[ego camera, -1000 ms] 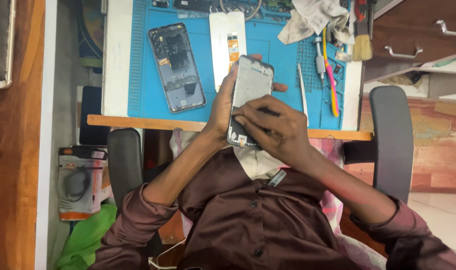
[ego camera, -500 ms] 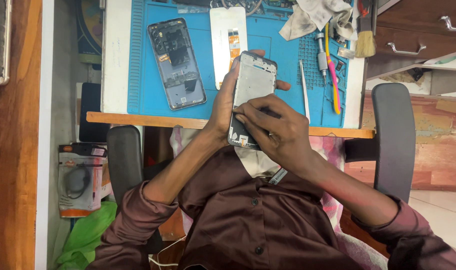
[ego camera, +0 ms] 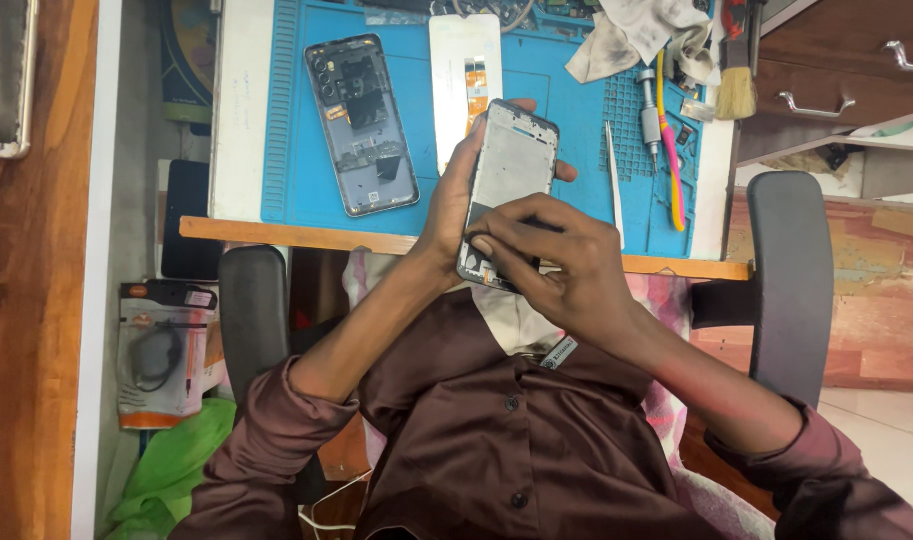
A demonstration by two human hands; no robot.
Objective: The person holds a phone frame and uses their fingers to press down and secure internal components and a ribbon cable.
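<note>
Over the blue silicone work mat (ego camera: 536, 110) on the tabletop, my left hand (ego camera: 454, 205) clasps the grey rectangular phone frame (ego camera: 508, 190) while my right hand (ego camera: 556, 262) pinches its lower edge; I'd press gently, keeping the frame steady.

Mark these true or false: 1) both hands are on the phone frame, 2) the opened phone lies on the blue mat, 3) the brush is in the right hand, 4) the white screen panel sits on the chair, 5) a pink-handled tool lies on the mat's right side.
1) True: the left hand grips the phone frame and the right hand presses its lower end.
2) True: the opened phone lies on the blue mat.
3) False: the brush lies at the mat's right edge, untouched.
4) False: the white screen panel lies on the mat.
5) True: the pink-handled tool lies there.
</note>
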